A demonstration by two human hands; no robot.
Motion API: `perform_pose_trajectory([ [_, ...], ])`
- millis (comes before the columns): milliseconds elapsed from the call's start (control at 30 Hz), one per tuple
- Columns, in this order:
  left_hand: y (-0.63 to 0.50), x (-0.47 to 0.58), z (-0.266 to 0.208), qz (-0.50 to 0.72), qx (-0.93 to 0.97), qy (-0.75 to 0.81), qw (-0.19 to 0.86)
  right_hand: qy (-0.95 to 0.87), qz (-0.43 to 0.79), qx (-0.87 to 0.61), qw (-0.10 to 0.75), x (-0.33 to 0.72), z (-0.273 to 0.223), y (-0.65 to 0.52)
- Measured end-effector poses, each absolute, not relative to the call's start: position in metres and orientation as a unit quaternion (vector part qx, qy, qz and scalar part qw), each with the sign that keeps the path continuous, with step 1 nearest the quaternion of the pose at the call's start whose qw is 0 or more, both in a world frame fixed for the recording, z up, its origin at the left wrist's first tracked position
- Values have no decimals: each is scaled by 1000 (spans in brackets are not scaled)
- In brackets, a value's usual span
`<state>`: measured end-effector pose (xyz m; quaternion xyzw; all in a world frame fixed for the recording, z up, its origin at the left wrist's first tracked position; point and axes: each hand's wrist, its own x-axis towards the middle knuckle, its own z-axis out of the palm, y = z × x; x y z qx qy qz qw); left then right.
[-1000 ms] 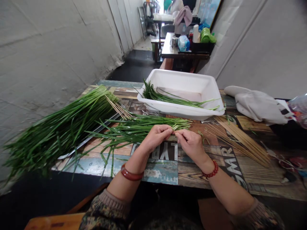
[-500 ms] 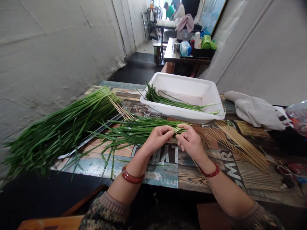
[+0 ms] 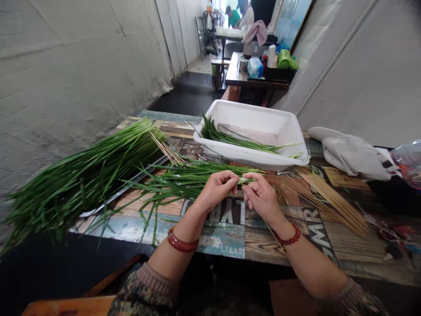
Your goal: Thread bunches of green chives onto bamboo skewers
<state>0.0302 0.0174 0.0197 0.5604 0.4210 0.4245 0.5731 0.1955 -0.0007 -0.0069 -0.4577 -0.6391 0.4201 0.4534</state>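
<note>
My left hand (image 3: 219, 188) is closed, its thumb and forefinger pinching the pale stem ends of some garlic chives (image 3: 184, 177). Their long green leaves trail left over the table. Close against it, my right hand (image 3: 260, 195) is also closed, with a thin bamboo skewer (image 3: 272, 231) running from under its palm toward the wrist. The skewer's tip is hidden between the fingers, at the chive stems. A large bundle of chives (image 3: 85, 171) lies at the left, with several short skewers (image 3: 167, 149) resting by its stem ends.
Behind my hands stands a white plastic tub (image 3: 251, 159) with some chives inside. Loose bamboo skewers (image 3: 332, 204) lie at the right, near scissors (image 3: 391, 232) and a grey cloth (image 3: 350, 151). A long metal blade (image 3: 121, 189) lies beside the big bundle. People are at the far end.
Both hands stay almost in place, still pinching at the chive stems. The fingertips have shifted only slightly.
</note>
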Motion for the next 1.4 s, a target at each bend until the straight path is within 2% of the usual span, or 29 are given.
perform_pose_trajectory([
  [300, 16, 34, 22, 404, 571, 425, 574, -622, 399, -481, 472, 191, -10, -1],
  [633, 20, 31, 18, 387, 570, 422, 589, -559, 489, -450, 497, 199, -1, 3],
  [867, 21, 34, 18, 377, 592, 449, 553, -667, 386, -478, 422, 201, -2, 4],
  [1100, 20, 34, 19, 362, 626, 432, 539, -681, 333, -490, 431, 197, -5, 1],
  [1233, 20, 33, 15, 352, 657, 412, 524, -650, 375, -500, 433, 195, -11, -7],
  [1400, 17, 38, 8, 294, 726, 382, 491, -545, 501, -510, 438, 200, -19, -30],
])
